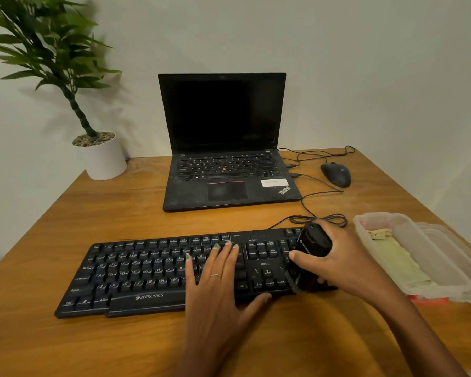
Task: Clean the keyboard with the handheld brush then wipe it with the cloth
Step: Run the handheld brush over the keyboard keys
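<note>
Presently on the wooden table (120,213): one black keyboard (152,270), lying along the near edge, its cable looped behind its right end. Left hand (218,284), flat with straight, spread fingers, pressing on the keys right of centre, thumb at the front edge; a thin ring on one finger. Right hand (346,262), fingers curled round a black handheld brush (310,257), gripping it over the number-pad end of the keyboard; bristles are blurred, reaching down toward the lower right keys. One clear plastic container (446,257), just beside the right hand at the table's right edge, holding a pale yellow-green cloth (400,265); whether a lid sits under or beside it cannot be told. One open black laptop (226,148), screen dark, behind the keyboard. One black mouse (336,174), wired, right of the laptop. One potted plant (101,156) in a white pot, far left corner, against the wall.
</note>
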Action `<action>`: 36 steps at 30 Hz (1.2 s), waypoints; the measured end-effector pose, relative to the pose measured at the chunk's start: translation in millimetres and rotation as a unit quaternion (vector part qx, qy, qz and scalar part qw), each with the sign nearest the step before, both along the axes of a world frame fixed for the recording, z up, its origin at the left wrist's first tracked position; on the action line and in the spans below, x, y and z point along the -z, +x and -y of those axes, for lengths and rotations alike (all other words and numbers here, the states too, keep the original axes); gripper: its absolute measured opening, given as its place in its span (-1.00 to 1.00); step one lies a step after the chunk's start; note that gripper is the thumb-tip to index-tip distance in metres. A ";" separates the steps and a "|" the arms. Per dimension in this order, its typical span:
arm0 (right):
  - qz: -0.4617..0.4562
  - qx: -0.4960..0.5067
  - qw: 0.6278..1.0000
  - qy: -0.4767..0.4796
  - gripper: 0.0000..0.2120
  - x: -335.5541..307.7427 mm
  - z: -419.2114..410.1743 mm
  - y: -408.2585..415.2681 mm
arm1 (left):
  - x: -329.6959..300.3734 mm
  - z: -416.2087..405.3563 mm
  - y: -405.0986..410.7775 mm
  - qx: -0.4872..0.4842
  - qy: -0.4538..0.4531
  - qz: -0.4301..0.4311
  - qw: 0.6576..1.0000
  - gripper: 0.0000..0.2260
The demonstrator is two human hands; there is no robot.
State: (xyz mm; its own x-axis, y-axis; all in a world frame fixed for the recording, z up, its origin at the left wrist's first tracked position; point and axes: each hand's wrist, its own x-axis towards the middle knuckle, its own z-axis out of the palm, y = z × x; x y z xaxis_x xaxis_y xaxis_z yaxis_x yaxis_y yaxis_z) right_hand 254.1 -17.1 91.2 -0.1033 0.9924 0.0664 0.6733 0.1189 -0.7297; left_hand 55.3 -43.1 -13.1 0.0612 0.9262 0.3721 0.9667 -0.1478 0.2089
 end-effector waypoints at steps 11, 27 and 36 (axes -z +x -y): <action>0.019 0.064 0.993 0.099 -0.78 8.9 -37.4 -23.1 | 3.5 -2.2 -1.4 0.000 -0.021 -0.014 1.000 -0.24; 0.099 0.030 0.991 0.082 -0.68 -4.4 -47.5 -31.5 | 0.1 -0.7 -1.7 -0.005 -0.044 -0.010 0.999 -0.29; 0.104 0.046 0.989 0.092 -0.71 -2.9 -43.8 -35.2 | 1.4 -0.9 -1.7 -0.008 -0.038 -0.022 0.999 -0.29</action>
State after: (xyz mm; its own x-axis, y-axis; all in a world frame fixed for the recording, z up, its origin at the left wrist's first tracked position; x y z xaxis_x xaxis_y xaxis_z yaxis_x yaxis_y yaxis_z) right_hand 218.8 26.7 94.1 -0.0442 0.9712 0.2342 0.8210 0.1689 -0.5454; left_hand 53.5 -42.2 -14.5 0.0609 0.9524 0.2988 0.9773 -0.1177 0.1760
